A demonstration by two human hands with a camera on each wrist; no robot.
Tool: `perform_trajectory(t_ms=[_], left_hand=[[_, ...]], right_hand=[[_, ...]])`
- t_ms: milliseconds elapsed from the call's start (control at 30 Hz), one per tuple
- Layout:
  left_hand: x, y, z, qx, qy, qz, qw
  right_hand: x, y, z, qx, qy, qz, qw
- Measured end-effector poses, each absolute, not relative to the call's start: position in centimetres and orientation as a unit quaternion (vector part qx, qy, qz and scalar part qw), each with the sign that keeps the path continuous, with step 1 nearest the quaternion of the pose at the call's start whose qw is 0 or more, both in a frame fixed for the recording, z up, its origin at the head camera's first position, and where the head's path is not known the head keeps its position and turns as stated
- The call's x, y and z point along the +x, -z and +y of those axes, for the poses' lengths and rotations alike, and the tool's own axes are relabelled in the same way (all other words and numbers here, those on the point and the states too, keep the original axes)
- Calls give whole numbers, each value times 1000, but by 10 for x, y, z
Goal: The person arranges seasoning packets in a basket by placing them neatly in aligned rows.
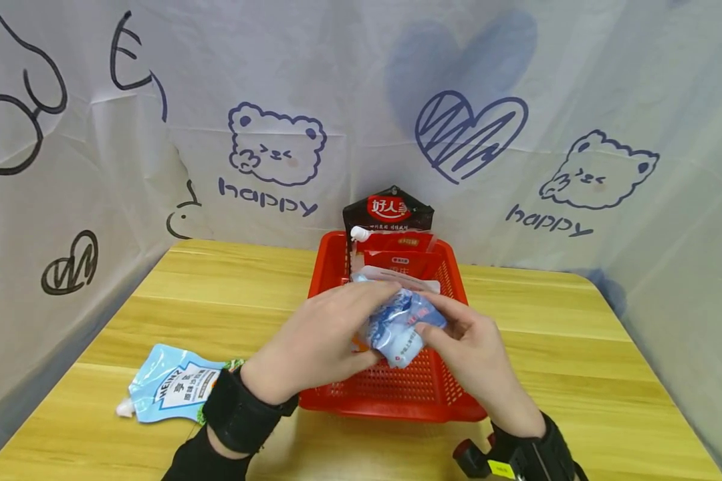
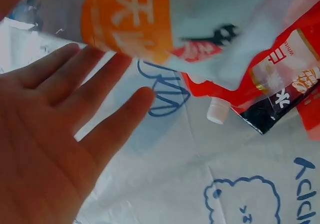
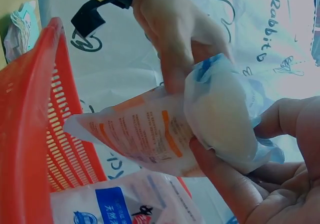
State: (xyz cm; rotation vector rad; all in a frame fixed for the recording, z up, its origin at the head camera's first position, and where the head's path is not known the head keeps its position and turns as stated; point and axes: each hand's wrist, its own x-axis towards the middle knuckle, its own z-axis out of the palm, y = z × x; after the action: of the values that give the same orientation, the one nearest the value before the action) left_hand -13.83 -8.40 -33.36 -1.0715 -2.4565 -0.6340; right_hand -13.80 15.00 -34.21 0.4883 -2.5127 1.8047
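Observation:
Both hands hold a soft blue-and-white plastic packet (image 1: 406,331) above the red plastic basket (image 1: 397,411). My left hand (image 1: 325,334) holds it from the left, thumb low and fingers over the top. On the right side, my right hand (image 1: 475,351) pinches it between thumb and fingers. Seen from the right wrist, the packet (image 3: 220,114) bulges with pale contents at one end, and orange print runs along its flatter part. The left wrist view has the left hand (image 2: 65,129) with spread fingers against the packet's orange-labelled underside.
Inside the basket stand a black pouch (image 1: 388,212) and a red spouted pouch (image 1: 397,260) at the back. A clear-and-white packet (image 3: 125,201) lies in it too. Left on the wooden table (image 1: 247,274) is a light-blue Heinz pouch (image 1: 180,384). A drawn-on white cloth (image 1: 361,100) hangs behind.

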Motion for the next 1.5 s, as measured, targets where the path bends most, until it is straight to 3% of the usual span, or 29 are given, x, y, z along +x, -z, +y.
perform_trajectory(t_ms=[400, 567, 700, 1033, 1200, 1500], left_hand=[[-157, 335, -115, -196, 317, -928, -8], [-165, 340, -119, -194, 391, -895, -95], [-168, 343, -120, -225, 456, -851, -132], [-168, 339, -123, -296, 541, -781, -99], [-166, 338, -121, -283, 521, -801, -86], [-161, 332, -119, -259, 415, -872, -6]], right_hand=[[-140, 334, 166, 196, -615, -763, 32], [-137, 333, 168, 218, -613, -758, 46], [-135, 334, 167, 231, -609, -758, 42], [-144, 337, 172, 293, -563, -773, 9], [-148, 336, 175, 283, -519, -806, -23], [-152, 338, 177, 269, -451, -850, -51]])
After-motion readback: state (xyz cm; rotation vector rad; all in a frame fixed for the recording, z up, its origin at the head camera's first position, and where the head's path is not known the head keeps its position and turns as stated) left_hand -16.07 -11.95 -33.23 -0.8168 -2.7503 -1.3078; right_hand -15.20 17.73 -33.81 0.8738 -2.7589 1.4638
